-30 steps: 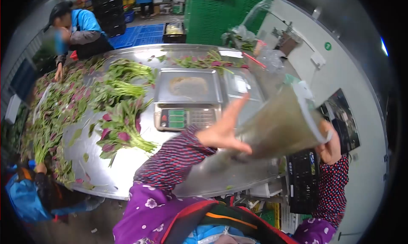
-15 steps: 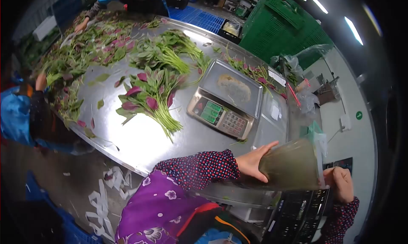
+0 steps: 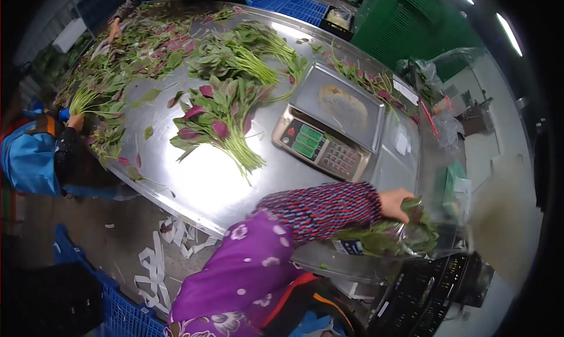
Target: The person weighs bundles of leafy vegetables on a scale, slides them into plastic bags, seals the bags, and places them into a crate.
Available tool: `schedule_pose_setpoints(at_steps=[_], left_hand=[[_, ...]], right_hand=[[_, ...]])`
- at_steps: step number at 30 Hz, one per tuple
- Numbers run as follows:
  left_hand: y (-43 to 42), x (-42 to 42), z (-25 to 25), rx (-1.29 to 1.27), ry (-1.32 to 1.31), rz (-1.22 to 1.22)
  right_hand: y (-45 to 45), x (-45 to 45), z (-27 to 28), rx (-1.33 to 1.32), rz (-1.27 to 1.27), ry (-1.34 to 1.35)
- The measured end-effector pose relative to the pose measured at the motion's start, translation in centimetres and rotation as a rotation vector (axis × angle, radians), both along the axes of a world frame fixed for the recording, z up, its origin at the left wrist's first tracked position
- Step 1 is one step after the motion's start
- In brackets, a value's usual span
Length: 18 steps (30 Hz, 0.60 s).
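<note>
My left hand (image 3: 396, 205) is closed on the upper edge of a clear plastic bag of leafy greens (image 3: 390, 236), beside the near right edge of the table. The bag lies on its side, with a dark printed label (image 3: 351, 247) at its left end. To the right of the bag is a pale smear (image 3: 502, 213). It may be my right hand in motion, but no fingers can be made out. Beyond my left hand stands a digital scale (image 3: 329, 131) with lit green displays. Bunches of red and green leaves (image 3: 220, 122) lie left of the scale.
Loose leaves (image 3: 129, 66) cover the far left of the metal table (image 3: 197, 187). Two other people (image 3: 32, 158) work along its far and left sides. A green crate (image 3: 411, 31) stands behind; black crates (image 3: 420, 293) are below right. A red pen (image 3: 428, 118) lies past the scale.
My left hand has moved right and now grips the bag of greens, where a smeared, translucent bag was before. My right hand has left its clear spot at the bag's end. The view has shifted.
</note>
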State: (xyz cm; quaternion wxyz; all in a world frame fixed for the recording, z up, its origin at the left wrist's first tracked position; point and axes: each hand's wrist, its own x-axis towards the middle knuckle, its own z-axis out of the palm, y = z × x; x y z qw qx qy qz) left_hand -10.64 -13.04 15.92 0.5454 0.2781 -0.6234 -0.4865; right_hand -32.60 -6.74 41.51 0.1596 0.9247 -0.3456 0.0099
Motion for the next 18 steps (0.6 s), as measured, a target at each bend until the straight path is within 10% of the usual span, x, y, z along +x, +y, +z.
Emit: schedule_pose_setpoints(at_steps=[6,9,14,18], left_hand=[[-1.8,-4.7,4.4,-0.759,-0.31,0.01],[3.8,-2.4,-2.6,-0.833,-0.574,0.023],[17.0,5.6,-14.4,0.052,-0.746,0.215],[17.5,2.8,-16.4,0.506,-0.573,0.548]], right_hand=[[-2.9,-9.7,-3.2,-0.766,-0.35,-0.519],[-5.5,-7.9,-9.3,-0.718,-0.401,-0.736],[-6.0,-4.0,-25.6,-0.034,-0.428,-1.213],[-2.6,-0.4,-33.6,0.076,-0.176,-0.826]])
